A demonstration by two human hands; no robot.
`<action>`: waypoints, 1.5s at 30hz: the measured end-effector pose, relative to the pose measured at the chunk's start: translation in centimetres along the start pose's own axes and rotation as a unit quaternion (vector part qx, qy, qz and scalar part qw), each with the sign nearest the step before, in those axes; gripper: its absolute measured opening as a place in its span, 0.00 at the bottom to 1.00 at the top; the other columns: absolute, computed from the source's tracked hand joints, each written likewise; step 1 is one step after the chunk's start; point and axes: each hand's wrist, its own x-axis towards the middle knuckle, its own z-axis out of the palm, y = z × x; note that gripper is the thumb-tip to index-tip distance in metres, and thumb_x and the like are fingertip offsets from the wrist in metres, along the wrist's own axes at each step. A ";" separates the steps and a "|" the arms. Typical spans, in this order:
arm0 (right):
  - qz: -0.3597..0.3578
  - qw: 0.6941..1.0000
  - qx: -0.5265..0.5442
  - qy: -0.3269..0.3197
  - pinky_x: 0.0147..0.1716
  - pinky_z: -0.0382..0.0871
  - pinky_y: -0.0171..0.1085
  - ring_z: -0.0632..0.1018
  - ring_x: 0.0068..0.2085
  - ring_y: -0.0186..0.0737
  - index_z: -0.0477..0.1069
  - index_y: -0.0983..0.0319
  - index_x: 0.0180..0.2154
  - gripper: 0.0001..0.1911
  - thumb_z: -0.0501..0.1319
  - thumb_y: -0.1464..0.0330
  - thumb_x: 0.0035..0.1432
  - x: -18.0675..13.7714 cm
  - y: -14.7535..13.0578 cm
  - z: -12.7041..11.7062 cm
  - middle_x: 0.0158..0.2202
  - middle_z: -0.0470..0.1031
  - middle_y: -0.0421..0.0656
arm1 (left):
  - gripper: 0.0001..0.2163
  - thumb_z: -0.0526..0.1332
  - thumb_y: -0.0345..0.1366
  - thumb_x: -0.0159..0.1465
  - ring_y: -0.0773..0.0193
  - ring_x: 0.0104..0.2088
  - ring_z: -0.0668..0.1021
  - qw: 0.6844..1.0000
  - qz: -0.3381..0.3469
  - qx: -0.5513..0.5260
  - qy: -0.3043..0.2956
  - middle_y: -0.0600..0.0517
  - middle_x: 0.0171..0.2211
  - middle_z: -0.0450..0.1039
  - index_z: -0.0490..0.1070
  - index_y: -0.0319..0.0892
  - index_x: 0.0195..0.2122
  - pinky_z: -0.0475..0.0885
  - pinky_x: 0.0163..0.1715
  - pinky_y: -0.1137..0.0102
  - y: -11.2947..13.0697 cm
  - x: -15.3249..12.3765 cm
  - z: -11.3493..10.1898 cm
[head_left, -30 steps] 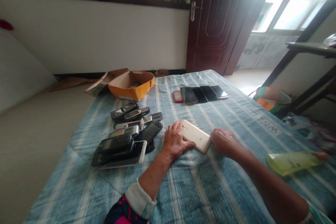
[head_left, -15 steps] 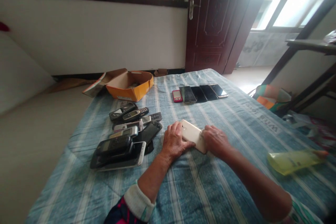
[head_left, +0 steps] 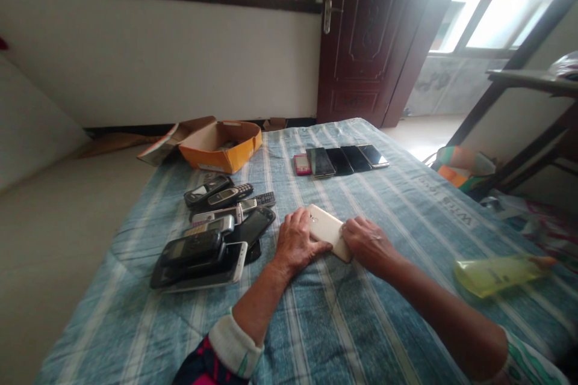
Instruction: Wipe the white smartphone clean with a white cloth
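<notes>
**Two hands on a pale phone, head view**

The phone (head_left: 326, 227), pale gold and back up, lies flat on the striped blue cloth (head_left: 325, 325) that covers the tabletop (head_left: 406, 192). It sits near the middle and is turned at a slant to the stripes.

The left hand (head_left: 295, 242) is closed on its left end. The fingers lie over the top face and the thumb presses along the near edge. The right hand (head_left: 368, 243) covers the right end, fingers bent down over the corner. Whether these fingers grip the phone or only rest on it cannot be told. Between the two hands the middle of the phone shows bare. A pink and white sleeve (head_left: 226, 349) ends at the left wrist.

Just left of the left hand is a pile (head_left: 212, 228) of old handsets, keypad models at the far side and flat dark ones at the near side, overlapping one another.

Beyond the phone, well apart from it, a row (head_left: 341, 160) of five handsets lies side by side, a small red one at its left end.

An open orange box (head_left: 222, 144) stands at the far left corner.

A yellow bottle (head_left: 497, 275) lies on its side near the right edge.

A dark door (head_left: 361, 36) stands behind the far edge.
</notes>
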 end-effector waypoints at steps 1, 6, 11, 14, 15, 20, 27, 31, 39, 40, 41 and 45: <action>-0.002 1.000 -0.001 -0.004 0.35 0.60 0.38 0.70 0.38 0.43 0.73 0.65 0.36 0.09 0.54 0.74 0.63 -0.1 0.1 -0.2 0.37 0.72 0.49 | 0.39 0.71 0.51 0.46 0.48 0.52 0.68 1.000 0.000 -0.001 -0.001 0.43 0.55 0.65 0.62 0.39 0.56 0.63 0.53 0.59 0.0 0.0 0.0; -0.001 1.000 -0.006 -0.031 0.35 0.60 0.38 0.71 0.39 0.43 0.74 0.66 0.36 0.10 0.53 0.75 0.63 -0.2 0.0 -1.2 0.38 0.73 0.48 | 0.39 0.71 0.50 0.46 0.48 0.52 0.67 1.000 -0.006 -0.003 -0.010 0.43 0.56 0.64 0.61 0.39 0.56 0.63 0.53 0.60 0.2 0.0 -0.2; -0.013 0.999 0.007 -0.029 0.34 0.59 0.37 0.71 0.39 0.43 0.74 0.66 0.36 0.10 0.54 0.75 0.63 -0.1 0.2 -1.1 0.38 0.73 0.47 | 0.39 0.71 0.50 0.46 0.49 0.52 0.68 1.000 -0.006 -0.001 -0.011 0.43 0.56 0.64 0.62 0.39 0.56 0.63 0.53 0.60 0.2 0.0 -0.2; -0.015 0.999 0.011 -0.029 0.34 0.60 0.37 0.70 0.38 0.43 0.74 0.66 0.37 0.10 0.53 0.75 0.63 -0.1 0.4 -1.0 0.37 0.73 0.47 | 0.40 0.71 0.51 0.46 0.48 0.52 0.68 1.000 -0.002 0.001 -0.008 0.43 0.56 0.64 0.61 0.39 0.57 0.63 0.53 0.60 0.1 0.0 0.0; -0.012 0.999 0.012 -0.027 0.34 0.60 0.37 0.70 0.38 0.43 0.74 0.66 0.36 0.11 0.53 0.75 0.63 0.0 0.4 -1.0 0.38 0.73 0.48 | 0.40 0.71 0.51 0.45 0.48 0.52 0.68 1.000 0.000 0.000 -0.007 0.43 0.56 0.64 0.61 0.39 0.57 0.63 0.53 0.60 0.1 0.0 0.0; -0.017 0.999 0.021 -0.028 0.34 0.60 0.37 0.70 0.38 0.42 0.74 0.66 0.35 0.11 0.53 0.75 0.63 0.1 0.5 -1.4 0.37 0.73 0.48 | 0.40 0.71 0.51 0.46 0.48 0.52 0.68 1.000 0.004 -0.004 -0.002 0.42 0.56 0.65 0.61 0.39 0.57 0.64 0.53 0.59 0.0 0.0 0.0; -0.002 0.999 0.015 -0.046 0.33 0.58 0.37 0.71 0.38 0.42 0.75 0.66 0.35 0.12 0.52 0.75 0.63 -0.2 0.4 -1.8 0.38 0.73 0.48 | 0.40 0.71 0.51 0.46 0.48 0.52 0.68 1.000 0.008 -0.009 -0.001 0.43 0.55 0.65 0.61 0.41 0.57 0.64 0.53 0.58 0.0 0.0 0.0; -0.009 0.998 0.024 -0.049 0.32 0.57 0.36 0.71 0.37 0.41 0.75 0.65 0.35 0.12 0.53 0.75 0.63 -0.2 0.4 -1.9 0.37 0.74 0.47 | 0.41 0.71 0.52 0.46 0.47 0.53 0.67 1.000 0.008 -0.006 0.000 0.42 0.57 0.63 0.60 0.40 0.58 0.63 0.54 0.58 -0.2 0.0 0.2; 0.004 0.999 0.042 -0.029 0.33 0.58 0.35 0.71 0.39 0.41 0.75 0.64 0.35 0.11 0.54 0.74 0.62 0.9 0.8 -1.5 0.38 0.73 0.48 | 0.41 0.70 0.52 0.47 0.47 0.53 0.67 1.000 0.012 0.000 -0.004 0.42 0.58 0.63 0.60 0.38 0.59 0.63 0.54 0.59 -0.2 0.0 0.1; 0.015 0.998 0.057 -0.019 0.32 0.58 0.35 0.72 0.39 0.40 0.75 0.64 0.34 0.11 0.53 0.74 0.62 1.3 1.0 -1.3 0.37 0.73 0.47 | 0.41 0.70 0.53 0.47 0.47 0.53 0.67 1.000 0.014 0.002 -0.003 0.42 0.58 0.63 0.60 0.39 0.58 0.63 0.54 0.58 -0.2 0.0 0.2; 0.034 0.996 0.078 -0.005 0.32 0.58 0.34 0.72 0.38 0.39 0.76 0.63 0.33 0.12 0.53 0.74 0.62 1.6 1.4 -1.1 0.37 0.74 0.46 | 0.40 0.70 0.53 0.47 0.47 0.53 0.67 1.000 0.016 0.004 -0.001 0.42 0.58 0.63 0.61 0.39 0.58 0.63 0.54 0.58 -0.3 0.0 0.2; 0.124 0.967 0.208 0.081 0.32 0.60 0.32 0.74 0.33 0.34 0.78 0.61 0.32 0.15 0.53 0.73 0.62 2.3 3.2 -0.2 0.32 0.75 0.42 | 0.38 0.70 0.53 0.47 0.47 0.52 0.67 1.000 0.023 0.017 0.003 0.42 0.56 0.64 0.63 0.39 0.56 0.63 0.54 0.57 -0.3 -0.1 0.2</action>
